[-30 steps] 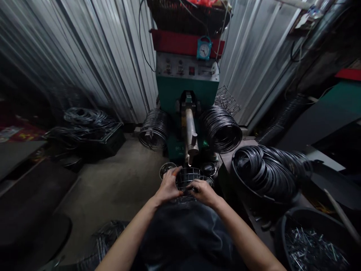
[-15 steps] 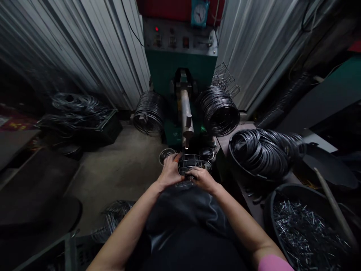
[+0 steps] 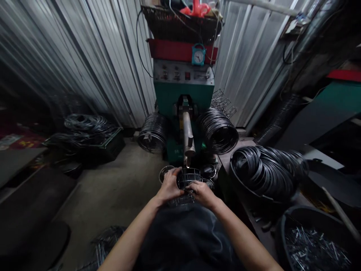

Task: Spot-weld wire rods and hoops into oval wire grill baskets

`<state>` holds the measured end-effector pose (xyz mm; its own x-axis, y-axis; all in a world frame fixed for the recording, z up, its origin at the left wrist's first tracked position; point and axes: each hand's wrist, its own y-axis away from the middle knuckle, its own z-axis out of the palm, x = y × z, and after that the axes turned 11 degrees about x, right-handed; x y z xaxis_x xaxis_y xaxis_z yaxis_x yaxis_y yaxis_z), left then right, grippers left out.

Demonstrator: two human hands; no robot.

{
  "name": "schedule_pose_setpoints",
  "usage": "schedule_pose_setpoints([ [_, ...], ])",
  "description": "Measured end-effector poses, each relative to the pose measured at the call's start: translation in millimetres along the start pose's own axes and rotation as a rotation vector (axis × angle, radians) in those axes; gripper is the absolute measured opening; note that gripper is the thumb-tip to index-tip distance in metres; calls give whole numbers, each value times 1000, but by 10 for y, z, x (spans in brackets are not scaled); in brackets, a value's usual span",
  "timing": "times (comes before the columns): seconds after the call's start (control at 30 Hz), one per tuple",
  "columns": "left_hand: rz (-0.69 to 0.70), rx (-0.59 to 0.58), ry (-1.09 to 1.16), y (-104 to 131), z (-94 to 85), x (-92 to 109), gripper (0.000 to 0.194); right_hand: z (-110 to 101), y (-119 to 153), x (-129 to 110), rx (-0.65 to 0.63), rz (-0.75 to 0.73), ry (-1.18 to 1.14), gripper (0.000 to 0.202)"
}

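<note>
A round cage of welded metal wire (image 3: pixel 189 176) sits at the tip of a spot welding machine's electrode arm (image 3: pixel 188 130). My left hand (image 3: pixel 170 186) is closed around the cage's left side, thumb toward me and fingers at its far edge. At the near right side, my right hand (image 3: pixel 200 191) has its fingers pinched on the cage's rim. Whether a small wire piece is also between those fingers I cannot tell. Just above the cage's far rim hangs the electrode tip. More cage wire shows below my hands, partly hidden by them.
Coils of wire rings hang left (image 3: pixel 153 133) and right (image 3: pixel 218 131) of the green machine (image 3: pixel 184 90). On the right stand a basin heaped with wire rings (image 3: pixel 262 171) and a black tub of short metal pieces (image 3: pixel 316 248). A crate (image 3: pixel 108 145) holding wire stands left.
The view has tilted up, so the scene sits lower and more of the machine's top shows. The red panel lamp no longer glows. Both hands keep their grip on the cage.
</note>
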<state>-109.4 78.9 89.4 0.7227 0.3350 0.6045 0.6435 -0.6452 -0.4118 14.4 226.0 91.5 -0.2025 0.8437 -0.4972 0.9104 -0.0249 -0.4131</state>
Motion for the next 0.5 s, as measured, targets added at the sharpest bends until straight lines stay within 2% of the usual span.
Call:
schedule_pose_setpoints([
  [0.27, -53, 0, 28, -281, 20, -21, 88, -97, -239, 81, 4, 46, 56, 24],
  [0.4, -108, -24, 6, -328, 32, 0, 87, -97, -262, 89, 30, 73, 48, 18],
  [0.5, -110, -4, -13, -340, 46, 3, 87, -68, -248, 100, 32, 82, 79, 21],
])
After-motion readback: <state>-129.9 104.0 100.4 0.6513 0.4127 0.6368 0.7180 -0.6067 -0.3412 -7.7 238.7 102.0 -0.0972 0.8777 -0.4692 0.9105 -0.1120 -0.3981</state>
